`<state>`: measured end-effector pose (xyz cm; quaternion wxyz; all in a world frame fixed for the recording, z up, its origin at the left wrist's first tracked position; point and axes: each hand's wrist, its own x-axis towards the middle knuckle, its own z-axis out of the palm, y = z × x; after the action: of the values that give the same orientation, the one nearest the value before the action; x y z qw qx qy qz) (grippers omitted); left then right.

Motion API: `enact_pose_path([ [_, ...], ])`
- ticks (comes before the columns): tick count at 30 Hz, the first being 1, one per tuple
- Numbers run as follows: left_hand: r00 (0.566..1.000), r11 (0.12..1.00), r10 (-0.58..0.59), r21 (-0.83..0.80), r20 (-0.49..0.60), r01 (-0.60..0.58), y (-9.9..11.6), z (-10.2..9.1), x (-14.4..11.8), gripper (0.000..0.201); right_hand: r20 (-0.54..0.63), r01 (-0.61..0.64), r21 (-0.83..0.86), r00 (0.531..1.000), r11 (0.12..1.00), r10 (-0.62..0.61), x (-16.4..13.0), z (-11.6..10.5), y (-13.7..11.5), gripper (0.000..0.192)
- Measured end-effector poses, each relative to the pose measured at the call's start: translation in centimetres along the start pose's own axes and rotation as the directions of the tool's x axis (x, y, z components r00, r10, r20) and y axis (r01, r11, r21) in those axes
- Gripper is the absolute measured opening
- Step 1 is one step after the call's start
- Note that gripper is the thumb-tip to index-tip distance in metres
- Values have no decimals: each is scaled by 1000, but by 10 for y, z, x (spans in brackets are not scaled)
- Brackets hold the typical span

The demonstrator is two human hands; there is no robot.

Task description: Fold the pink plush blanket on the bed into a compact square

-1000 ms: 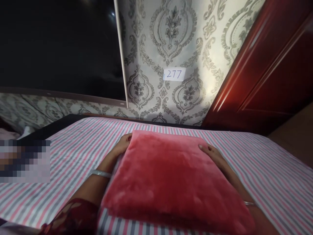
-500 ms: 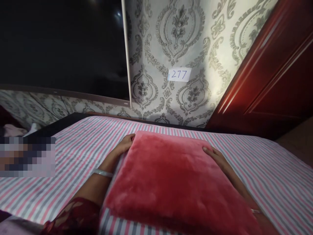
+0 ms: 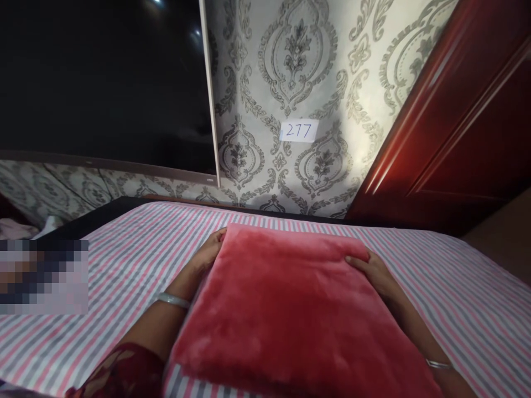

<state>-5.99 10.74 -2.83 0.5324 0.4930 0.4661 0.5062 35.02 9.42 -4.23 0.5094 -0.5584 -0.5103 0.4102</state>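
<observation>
Both hands are on the red plush cushion (image 3: 286,309), one at each side of its far end. The left hand (image 3: 206,255) sits at the far-left corner, fingers curled around the edge and partly tucked under the fur, so that is a grasp on the corner. The right hand (image 3: 373,272) lies against the far-right edge, fingers stretched along the top of the fabric and thumb side pressed to it; it looks like a flat hold on the cushion, though how far the fingers wrap beneath is hidden. The cushion spans the whole gap between the two hands and runs back toward the near edge of view, covering much of both forearms. It lies flat on the striped bedsheet (image 3: 124,276), pink, grey and white bands running away to the far side. There is a silver bangle (image 3: 174,300) on the left wrist and a thinner bangle (image 3: 438,364) on the right, near the lower right corner. A dark red patterned sleeve (image 3: 124,370) shows at the near left. Beyond the bed, a paper label reading 277 (image 3: 299,131) is stuck on the damask wallpaper (image 3: 290,66). A dark screen (image 3: 103,83) fills the far left, and a red-brown wooden door (image 3: 464,121) stands at the far right.
</observation>
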Motion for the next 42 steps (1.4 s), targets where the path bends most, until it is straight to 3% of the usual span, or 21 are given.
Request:
enact_pose_path([
  [3, 999, 997, 27, 79, -41, -23, -3, 3, 2, 50, -82, 16, -23, 996, 1000, -18, 8, -1, 11, 41],
  [7, 991, 966, 84, 254, -109, -54, -6, 2, 7, 43, -33, 16, -34, 999, 999, -18, 15, 2, 26, 36],
  [13, 995, 993, 3, 117, -95, 8, -10, -3, 11, 49, 53, -20, 84, 998, 996, 15, 11, 2, 27, 40],
  [19, 965, 949, 201, 276, -168, -150, -26, -2, 26, 66, 94, -32, 79, 995, 996, 25, 8, -1, 24, 48],
  [23, 958, 932, 231, 321, -172, -167, -29, -3, 31, 77, 75, -27, 66, 997, 997, 22, 5, 2, 20, 49],
  [26, 938, 906, 307, 350, -158, -238, -24, -3, 30, 53, 76, -36, 85, 997, 996, 30, 4, 4, 18, 47],
  [29, 896, 883, 374, 388, -239, -264, -19, -5, 29, 24, 85, -57, 104, 995, 993, 49, 5, 4, 18, 47],
  [32, 882, 901, 359, 360, -304, -242, -18, -11, 28, 21, 59, -11, 74, 998, 997, 7, 8, 4, 19, 45],
  [36, 907, 936, 271, 309, -322, -170, -17, -16, 22, 29, -34, 19, -4, 999, 1000, -19, 13, 5, 19, 42],
  [42, 939, 957, 207, 254, -276, -136, -8, -11, 18, 40, 75, -26, 110, 997, 994, 17, 12, 5, 20, 45],
])
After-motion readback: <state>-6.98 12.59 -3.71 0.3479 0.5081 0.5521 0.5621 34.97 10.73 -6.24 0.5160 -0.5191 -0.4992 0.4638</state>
